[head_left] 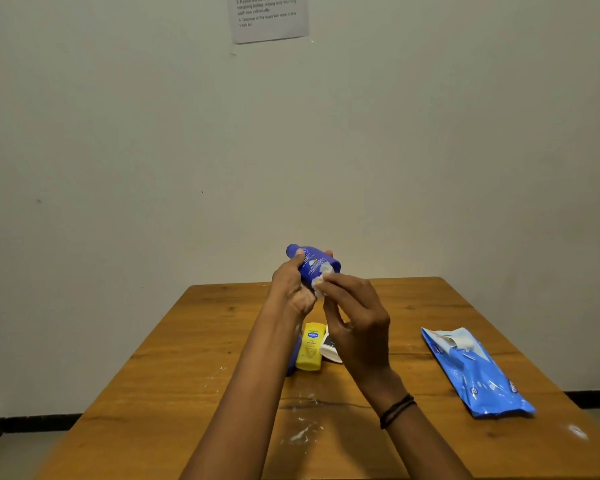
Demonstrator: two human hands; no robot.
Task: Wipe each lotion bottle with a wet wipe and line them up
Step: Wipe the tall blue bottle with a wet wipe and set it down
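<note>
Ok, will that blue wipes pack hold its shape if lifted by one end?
Probably not: the blue wipes pack looks like soft crinkled film, so it would likely sag. Its flap sits open and could catch or tear. Flat on the table, it should slide, not roll.

The person's two bare arms (243,393) reach forward and up, close together — the left hand (290,289) is curled round a blue bottle (321,261) held in the air, and the right hand (357,327), with dark bands (397,410) on its wrist, pinches a white wipe (321,284) against it.
</note>
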